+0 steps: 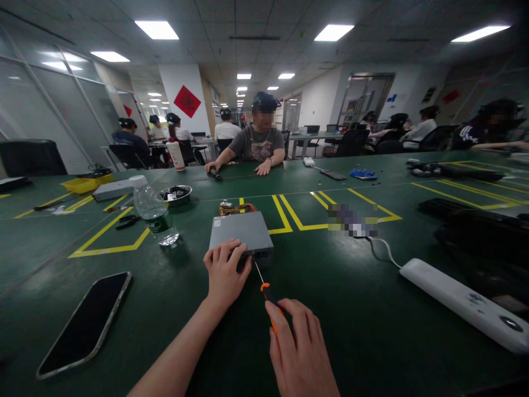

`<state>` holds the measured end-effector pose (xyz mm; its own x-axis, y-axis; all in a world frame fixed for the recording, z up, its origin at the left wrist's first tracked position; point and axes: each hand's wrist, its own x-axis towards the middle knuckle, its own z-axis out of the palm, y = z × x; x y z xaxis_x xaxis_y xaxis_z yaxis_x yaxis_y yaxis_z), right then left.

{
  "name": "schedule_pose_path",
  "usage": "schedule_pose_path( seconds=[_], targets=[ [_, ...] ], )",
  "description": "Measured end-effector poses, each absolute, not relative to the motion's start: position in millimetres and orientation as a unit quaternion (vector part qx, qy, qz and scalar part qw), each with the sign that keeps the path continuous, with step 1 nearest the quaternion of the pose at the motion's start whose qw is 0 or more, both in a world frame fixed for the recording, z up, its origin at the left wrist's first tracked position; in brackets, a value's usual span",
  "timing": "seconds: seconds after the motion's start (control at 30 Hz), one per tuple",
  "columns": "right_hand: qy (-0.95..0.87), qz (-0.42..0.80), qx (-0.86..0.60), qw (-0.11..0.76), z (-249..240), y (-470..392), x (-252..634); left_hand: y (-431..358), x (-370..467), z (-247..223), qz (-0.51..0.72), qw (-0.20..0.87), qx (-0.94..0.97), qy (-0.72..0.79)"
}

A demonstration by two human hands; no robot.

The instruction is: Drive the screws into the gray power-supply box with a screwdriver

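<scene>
One screwdriver (pixel 268 294) in right hand (pixel 301 344), left hand (pixel 224 278) on metal box (pixel 242 229)

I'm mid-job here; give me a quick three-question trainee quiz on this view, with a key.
1. Which hand holds the orange-and-black screwdriver?
2. True or false: the left hand grips the phone.
3. What shows at the far edge of the grey metal box? A) a hammer B) coloured wires C) a teapot

Key: 1. The right hand. 2. False; it rests on the box. 3. B.
</scene>
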<state>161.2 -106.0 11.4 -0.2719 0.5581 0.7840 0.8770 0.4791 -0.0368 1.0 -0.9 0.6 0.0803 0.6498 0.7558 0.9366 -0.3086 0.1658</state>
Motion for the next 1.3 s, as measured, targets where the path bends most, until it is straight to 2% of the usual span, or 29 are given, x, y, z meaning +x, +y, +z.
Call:
schedule_pose_path(
  seconds=[0.3, 0.5, 0.73, 0.97, 1.3],
  targets=[
    [-0.794, -0.176, -0.477, 0.334, 9, -105, 164, 0, 1, -1, -0.387, 0.186, -0.71, -0.558],
    [-0.767, -0.221, -0.472, 0.373, 5, -105, 158, 0, 1, 0, -0.384, 0.181, -0.711, -0.561],
    [-0.8, -0.145, -0.461, 0.355, 14, -102, 162, -2, 1, 1, -0.383, 0.183, -0.711, -0.561],
    [-0.803, -0.178, -0.453, 0.344, 7, -104, 158, -1, 1, 1, -0.381, 0.19, -0.71, -0.561],
    [-0.817, -0.099, -0.465, 0.328, 3, -104, 163, 0, 1, 0, -0.385, 0.198, -0.71, -0.556]
  ],
)
